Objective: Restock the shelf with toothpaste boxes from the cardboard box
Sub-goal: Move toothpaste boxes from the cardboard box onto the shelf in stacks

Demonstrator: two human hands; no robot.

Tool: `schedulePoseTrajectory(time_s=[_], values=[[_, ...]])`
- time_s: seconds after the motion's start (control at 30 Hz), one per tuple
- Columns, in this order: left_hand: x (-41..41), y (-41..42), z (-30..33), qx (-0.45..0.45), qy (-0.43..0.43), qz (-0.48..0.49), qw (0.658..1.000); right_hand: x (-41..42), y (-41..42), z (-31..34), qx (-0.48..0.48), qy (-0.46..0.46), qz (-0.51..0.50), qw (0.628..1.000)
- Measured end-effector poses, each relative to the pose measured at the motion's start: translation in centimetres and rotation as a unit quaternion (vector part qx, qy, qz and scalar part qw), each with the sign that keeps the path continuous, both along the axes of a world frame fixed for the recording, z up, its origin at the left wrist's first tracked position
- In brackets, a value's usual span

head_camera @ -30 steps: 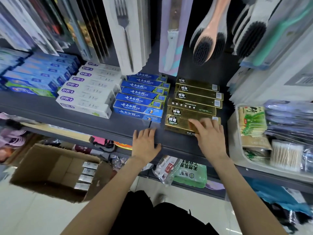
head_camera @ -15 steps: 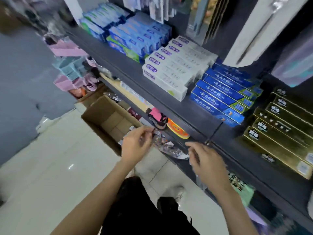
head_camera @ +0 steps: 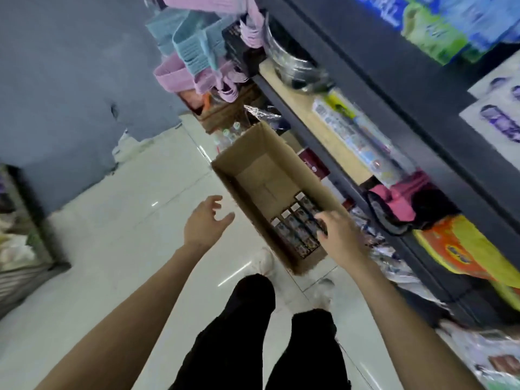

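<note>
Here, a person stood on a pale tiled floor (head_camera: 112, 249) and looked down at an open cardboard box (head_camera: 254, 175) resting on the floor just beside the foot of a dark shelf unit (head_camera: 394, 88) on the right. Both bare arms reached forward and down. The right hand (head_camera: 339, 235) hung over the near end of the box, its fingers curled down among a short row of toothpaste boxes (head_camera: 295, 228) packed on end there; whether the fingers had closed on one could not be told, since the hand hid the contact. The left hand (head_camera: 204, 223) hovered above the floor just left of the box wall, fingers spread and loose, gripping nothing.

The far half of the box showed only bare cardboard bottom, so by the look of it much of the stock was already out, with only the small cluster at the near end left to move. On the top shelf at the upper right, blurred blue, green and white cartons (head_camera: 439, 26) lay stacked, though the spot being filled was not in view. Lower shelves held mixed wrapped goods, and pink and blue baskets (head_camera: 191, 52) hung at the far end. The step in hand seemed to be picking the next box out.
</note>
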State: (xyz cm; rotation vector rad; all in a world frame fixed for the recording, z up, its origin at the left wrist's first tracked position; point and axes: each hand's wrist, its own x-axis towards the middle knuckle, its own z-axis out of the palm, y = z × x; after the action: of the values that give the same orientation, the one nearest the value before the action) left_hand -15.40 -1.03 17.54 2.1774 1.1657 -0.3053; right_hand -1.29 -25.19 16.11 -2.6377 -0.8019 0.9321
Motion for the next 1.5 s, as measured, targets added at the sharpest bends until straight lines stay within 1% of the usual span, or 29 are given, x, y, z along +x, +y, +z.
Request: schedulePoseTrajectory(time_s=[0.1, 0.2, 0.27, 0.33, 0.43, 0.53, 0.6, 0.7, 0.9, 1.07, 1.27, 1.33, 1.43, 1.5], values=[[0.7, 2.3, -6.4, 0.041, 0.072, -0.023, 0.996, 2.0, 3.7, -8.2, -0.065, -0.004, 0.019, 0.998], [1.4, 3.3, -12.0, 0.091, 0.091, -0.027, 0.991, 2.4, 5.9, -16.1, -0.169, -0.044, 0.107, 0.979], [1.9, 3.5, -14.9, 0.111, 0.078, -0.025, 0.990, 2.8, 6.8, -20.7, -0.222, -0.051, 0.151, 0.962], [2.1, 3.6, -17.2, 0.118, 0.053, -0.023, 0.991, 3.4, 7.5, -24.2, -0.260, -0.058, 0.169, 0.949], [1.9, 3.5, -19.6, 0.110, 0.014, -0.020, 0.994, 4.1, 8.2, -28.4, -0.284, -0.058, 0.171, 0.942], [1.7, 3.2, -20.5, 0.094, -0.042, -0.002, 0.995, 4.4, 8.4, -31.0, -0.302, -0.056, 0.163, 0.938], [1.5, 3.1, -20.6, 0.076, -0.069, 0.005, 0.995, 4.8, 8.6, -32.1, -0.297, -0.044, 0.152, 0.942], [1.5, 3.1, -20.5, 0.062, -0.077, 0.013, 0.995, 5.8, 8.9, -32.6, -0.291, 0.005, 0.140, 0.946], [1.8, 3.1, -20.1, 0.058, -0.074, 0.018, 0.995, 6.9, 9.2, -32.4, -0.292, 0.030, 0.191, 0.937], [1.8, 3.2, -20.0, 0.044, -0.066, 0.024, 0.997, 6.7, 8.9, -32.5, -0.278, 0.023, 0.185, 0.942], [1.5, 3.4, -20.1, 0.035, -0.088, 0.018, 0.995, 4.3, 9.1, -33.3, -0.262, -0.029, 0.118, 0.957], [1.5, 3.3, -20.1, 0.032, -0.090, 0.020, 0.995, 4.2, 9.3, -33.3, -0.245, -0.035, 0.109, 0.963], [1.8, 3.2, -20.0, 0.029, -0.084, 0.021, 0.996, 4.0, 9.6, -32.2, -0.212, -0.049, 0.134, 0.967], [2.0, 3.2, -19.8, 0.036, -0.056, 0.020, 0.998, 3.5, 10.1, -30.1, -0.160, -0.055, 0.135, 0.976]])
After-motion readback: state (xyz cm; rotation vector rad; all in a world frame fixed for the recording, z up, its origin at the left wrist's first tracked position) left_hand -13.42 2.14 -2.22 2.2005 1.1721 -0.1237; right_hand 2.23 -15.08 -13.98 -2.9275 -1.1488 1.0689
